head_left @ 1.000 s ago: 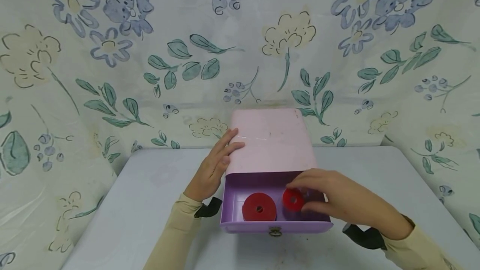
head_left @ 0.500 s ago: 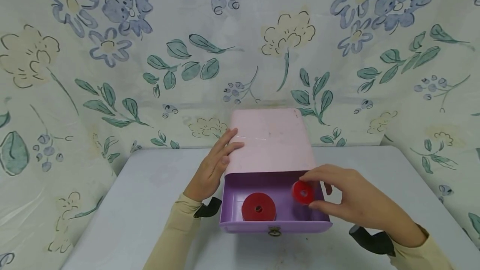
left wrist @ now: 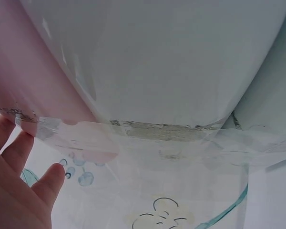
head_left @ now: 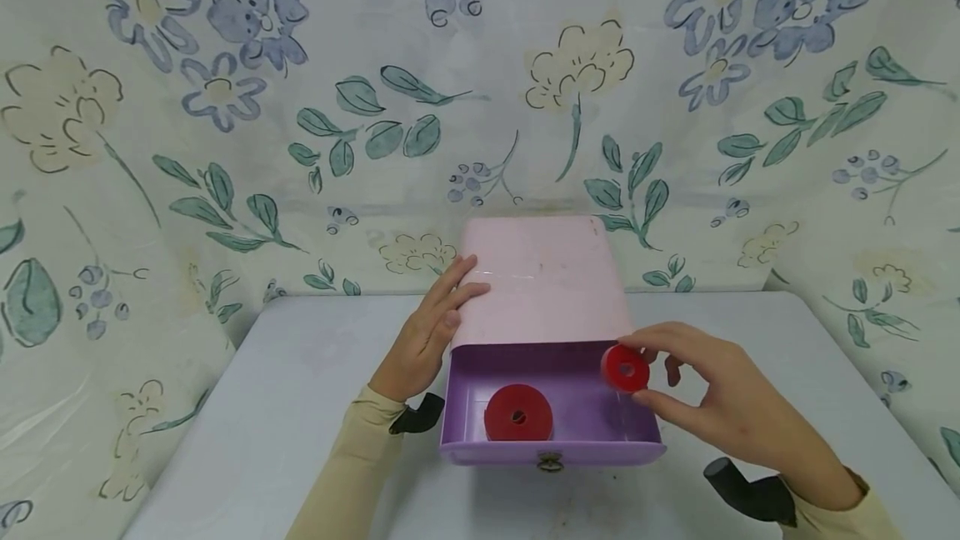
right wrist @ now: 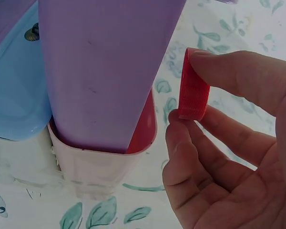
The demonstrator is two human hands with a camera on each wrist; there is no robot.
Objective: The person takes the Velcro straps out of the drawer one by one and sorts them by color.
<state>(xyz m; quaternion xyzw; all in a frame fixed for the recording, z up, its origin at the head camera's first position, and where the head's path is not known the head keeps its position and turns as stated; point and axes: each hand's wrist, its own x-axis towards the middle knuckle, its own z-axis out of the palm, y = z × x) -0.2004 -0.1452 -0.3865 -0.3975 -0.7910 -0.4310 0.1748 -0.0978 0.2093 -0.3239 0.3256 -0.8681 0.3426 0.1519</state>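
A small roll of red ribbon [head_left: 625, 368] is pinched between the thumb and fingertips of my right hand [head_left: 720, 382], over the right side of the purple drawer [head_left: 551, 452]. Its woven edge shows in the right wrist view, where the ribbon roll [right wrist: 194, 86] stands apart from the drawer. A larger red roll [head_left: 517, 412] with a hole in its middle lies inside the drawer at left. My left hand [head_left: 420, 336] rests with extended fingers along the left side of the pink drawer case [head_left: 543, 277]. In the left wrist view its fingertips touch the pink case's edge.
The drawer sticks out of its case, with a metal knob [head_left: 550, 462] on its front. A blue drawer [right wrist: 19, 81] shows beside the purple one in the right wrist view. A flower-printed sheet [head_left: 480, 107] hangs behind the white table [head_left: 322, 357].
My right hand has lifted the small ribbon roll and moved it right, from inside the drawer toward its right edge. The left hand has stayed on the case.
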